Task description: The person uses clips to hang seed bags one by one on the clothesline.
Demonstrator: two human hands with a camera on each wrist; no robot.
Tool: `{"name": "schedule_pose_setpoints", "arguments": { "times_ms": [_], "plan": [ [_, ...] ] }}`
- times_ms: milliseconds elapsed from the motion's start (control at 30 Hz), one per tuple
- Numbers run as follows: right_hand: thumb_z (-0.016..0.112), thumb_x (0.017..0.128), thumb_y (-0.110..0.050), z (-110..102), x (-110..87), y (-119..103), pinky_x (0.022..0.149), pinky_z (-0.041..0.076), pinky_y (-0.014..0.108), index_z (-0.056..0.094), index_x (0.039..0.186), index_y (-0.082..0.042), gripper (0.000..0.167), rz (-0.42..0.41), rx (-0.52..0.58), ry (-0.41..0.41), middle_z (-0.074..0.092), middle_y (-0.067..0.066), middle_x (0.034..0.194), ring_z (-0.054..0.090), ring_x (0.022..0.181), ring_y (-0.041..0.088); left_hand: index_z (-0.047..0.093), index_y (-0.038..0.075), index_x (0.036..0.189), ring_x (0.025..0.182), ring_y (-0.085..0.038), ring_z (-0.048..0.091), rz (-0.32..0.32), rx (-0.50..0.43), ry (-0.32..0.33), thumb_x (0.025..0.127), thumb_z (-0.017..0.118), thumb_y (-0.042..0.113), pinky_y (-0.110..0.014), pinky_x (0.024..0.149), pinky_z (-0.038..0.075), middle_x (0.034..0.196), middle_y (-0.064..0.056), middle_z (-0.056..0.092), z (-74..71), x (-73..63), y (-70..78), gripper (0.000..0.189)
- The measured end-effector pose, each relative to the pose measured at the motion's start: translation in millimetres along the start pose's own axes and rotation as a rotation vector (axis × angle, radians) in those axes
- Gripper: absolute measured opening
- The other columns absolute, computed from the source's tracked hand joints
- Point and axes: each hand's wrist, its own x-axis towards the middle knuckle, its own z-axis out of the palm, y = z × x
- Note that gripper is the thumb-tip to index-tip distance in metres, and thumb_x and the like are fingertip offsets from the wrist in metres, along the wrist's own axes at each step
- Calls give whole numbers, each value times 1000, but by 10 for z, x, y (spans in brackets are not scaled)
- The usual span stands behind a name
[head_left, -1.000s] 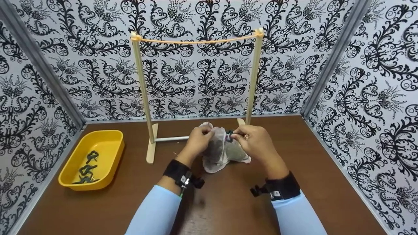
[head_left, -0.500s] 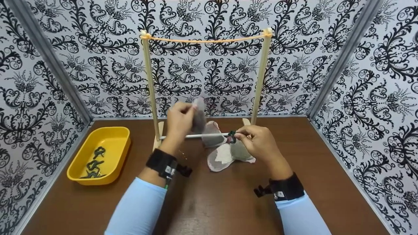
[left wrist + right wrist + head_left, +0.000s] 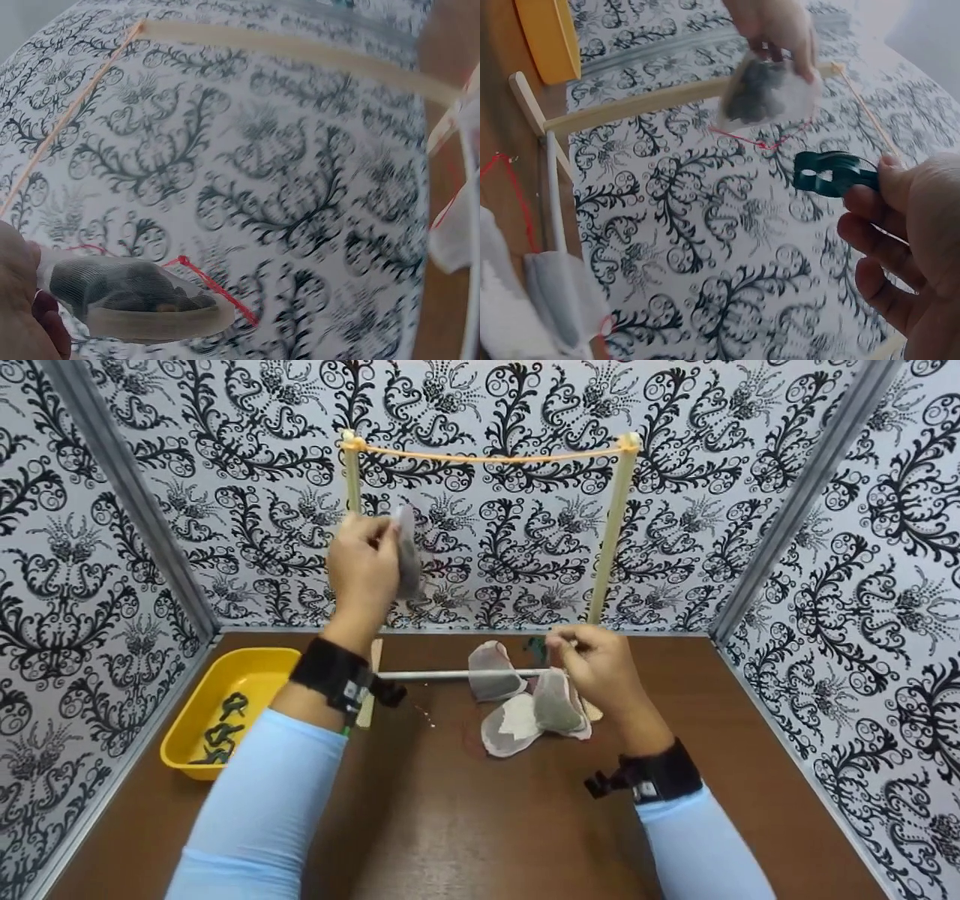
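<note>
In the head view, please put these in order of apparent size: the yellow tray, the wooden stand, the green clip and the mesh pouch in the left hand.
1. Wooden stand, by its whole outline
2. Yellow tray, partly covered by the left sleeve
3. Mesh pouch in the left hand
4. Green clip

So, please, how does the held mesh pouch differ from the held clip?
The mesh pouch is pale and see-through, with dark contents; the clip is dark green and opaque. The mesh pouch looks larger than the clip. Both are held in the air.
</note>
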Motion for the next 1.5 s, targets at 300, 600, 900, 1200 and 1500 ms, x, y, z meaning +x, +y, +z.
{"name": "schedule_pose_setpoints", "arguments": {
  "times_ms": [300, 600, 900, 1200, 1500],
  "plan": [
    [69, 112, -16, 45, 1073, -575, 53, 43, 13, 82, 111, 2, 22, 64, -45, -61, 85, 16, 102, 53, 62, 2, 85, 14, 126, 109, -21, 73, 17, 218, 42, 110, 76, 28, -34, 95, 61, 124, -3, 78, -223, 301, 282, 23],
    [65, 115, -23, 102, 2164, -984, 78, 58, 20, 83, 116, -7, 24, 162, -143, -64, 86, 7, 113, 71, 86, 10, 85, 22, 127, 112, -16, 75, -40, 274, 35, 110, 76, 36, -31, 96, 63, 127, 4, 81, -174, 399, 399, 24],
    [70, 112, -25, 407, 2712, -1025, 90, 62, 20, 84, 121, -11, 22, 284, -229, -75, 85, 5, 119, 72, 95, 7, 84, 24, 128, 112, -15, 77, -81, 271, 5, 109, 77, 37, -29, 96, 63, 133, 4, 82, -107, 467, 442, 24],
    [73, 110, -19, 685, 2740, -1080, 90, 64, 21, 85, 116, -10, 16, 333, -180, -160, 85, 6, 120, 76, 101, 15, 86, 23, 122, 111, -14, 76, -48, 218, 25, 107, 80, 37, -28, 96, 62, 130, 4, 83, -136, 444, 447, 22],
    [70, 113, -23, 840, 2747, -1164, 93, 65, 26, 80, 135, -12, 26, 387, -176, -323, 82, 6, 131, 77, 113, 19, 88, 23, 121, 112, -18, 72, 91, 213, 60, 103, 83, 38, -32, 99, 58, 123, 3, 84, -191, 444, 355, 23]
  ]
}}
